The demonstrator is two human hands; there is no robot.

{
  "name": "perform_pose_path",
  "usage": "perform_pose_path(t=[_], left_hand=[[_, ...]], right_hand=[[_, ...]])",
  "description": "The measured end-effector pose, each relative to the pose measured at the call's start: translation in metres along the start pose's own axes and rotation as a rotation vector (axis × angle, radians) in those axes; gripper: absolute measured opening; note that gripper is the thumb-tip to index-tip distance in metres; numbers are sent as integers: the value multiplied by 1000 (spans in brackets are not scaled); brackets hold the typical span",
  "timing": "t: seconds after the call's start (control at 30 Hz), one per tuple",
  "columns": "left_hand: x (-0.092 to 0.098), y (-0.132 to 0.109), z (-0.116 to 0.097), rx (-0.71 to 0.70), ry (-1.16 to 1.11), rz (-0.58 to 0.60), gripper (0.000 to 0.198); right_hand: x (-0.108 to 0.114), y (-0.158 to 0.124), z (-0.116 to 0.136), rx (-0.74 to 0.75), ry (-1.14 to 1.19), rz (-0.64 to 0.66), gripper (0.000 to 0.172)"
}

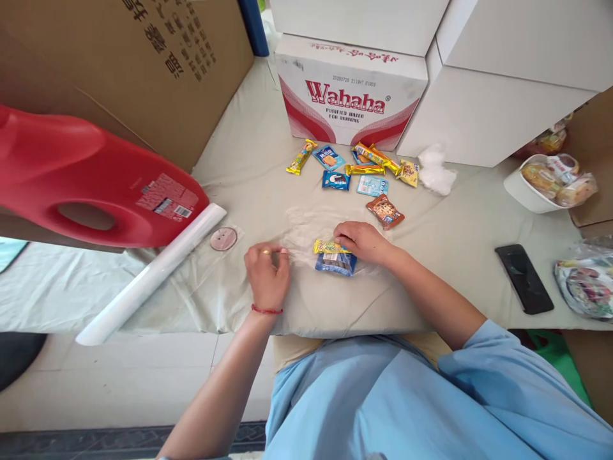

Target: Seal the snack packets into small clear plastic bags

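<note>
A clear plastic bag [311,223] lies flat on the covered table. At its left edge my left hand [267,275] has thumb and fingers pinched together on the film. My right hand [361,241] is closed, its fingertips on the end of a small yellow snack packet [324,247]. Just below that packet is a dark blue snack packet [334,264], with clear film around it; I cannot tell whether the yellow one is also inside the bag. Above my right hand lies a brown cookie packet [385,211].
Several snack packets [336,180] lie before a Wahaba-style white and red carton [352,96]. Crumpled white plastic [437,169] is beside them. Left are a red jug [119,185], a film roll [153,275] and a round disc [223,239]. Right are a phone [523,279] and a white tub [534,191].
</note>
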State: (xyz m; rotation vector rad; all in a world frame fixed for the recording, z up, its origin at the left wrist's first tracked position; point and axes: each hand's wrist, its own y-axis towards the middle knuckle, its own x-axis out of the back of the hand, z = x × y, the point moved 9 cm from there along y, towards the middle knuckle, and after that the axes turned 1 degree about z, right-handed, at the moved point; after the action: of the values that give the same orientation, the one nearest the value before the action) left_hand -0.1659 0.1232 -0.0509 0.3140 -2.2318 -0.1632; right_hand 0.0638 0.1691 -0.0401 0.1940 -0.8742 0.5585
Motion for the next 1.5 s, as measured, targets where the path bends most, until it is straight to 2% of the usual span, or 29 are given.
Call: perform_pose_path(t=[0.07,0.13,0.17,0.23,0.3,0.33,0.4,0.5,0.57,0.67,0.73,0.8,0.9,0.93,1.03,1.1,1.2,1.27,1.33,1.4,1.5], left_hand=[[25,-8,-5,-5,0,-166,22],[50,-24,-22,-96,-10,-324,23],[58,-33,-34,-173,-22,-357,23],[55,-49,-64,-357,-42,-274,24],[30,-60,-91,-503,-27,-57,27],[15,-63,-100,-535,-5,37,31],[-11,-62,-108,-538,52,143,37],[-41,-53,-103,-500,110,222,41],[-51,-50,-98,-496,114,245,42],[-51,-52,-94,-525,107,225,40],[-50,-54,-94,-545,110,211,38],[-50,-55,-95,-550,111,210,38],[-51,-54,-95,-541,106,211,40],[-51,-54,-95,-540,104,207,41],[-50,-55,-96,-544,114,193,41],[-48,-56,-97,-535,140,186,41],[-47,-57,-97,-512,164,193,40],[-48,-57,-96,-503,173,205,33],[-50,-57,-93,-493,184,217,28],[-51,-55,-90,-489,149,244,29],[-48,-51,-83,-477,-41,322,32]], right_hand=[[-4,0,-4,-24,27,3,15],[-7,0,-7,-38,48,4,14],[-7,0,-8,-40,57,4,14],[-9,-1,-9,-41,74,1,13],[-10,-1,-9,-45,80,-9,12],[-10,-2,-8,-46,79,-15,11],[-11,-4,-7,-42,72,-23,10],[-12,-10,-5,-32,80,-16,12],[-8,-14,-5,-30,114,-4,13],[14,-15,-12,-74,82,-118,18],[35,-13,-19,-134,-64,-267,23],[45,-9,-25,-204,-228,-329,32],[38,1,-35,-298,-355,-221,46],[35,4,-37,-323,-361,-171,42],[30,7,-37,-359,-280,-64,15],[34,4,-26,-341,-177,-53,9],[38,-5,5,-256,-70,-70,13],[25,-15,32,-164,-81,-14,14],[4,-27,54,-91,-158,52,18],[-17,-39,62,-76,-257,56,25],[-40,-54,61,-76,-345,-17,39]])
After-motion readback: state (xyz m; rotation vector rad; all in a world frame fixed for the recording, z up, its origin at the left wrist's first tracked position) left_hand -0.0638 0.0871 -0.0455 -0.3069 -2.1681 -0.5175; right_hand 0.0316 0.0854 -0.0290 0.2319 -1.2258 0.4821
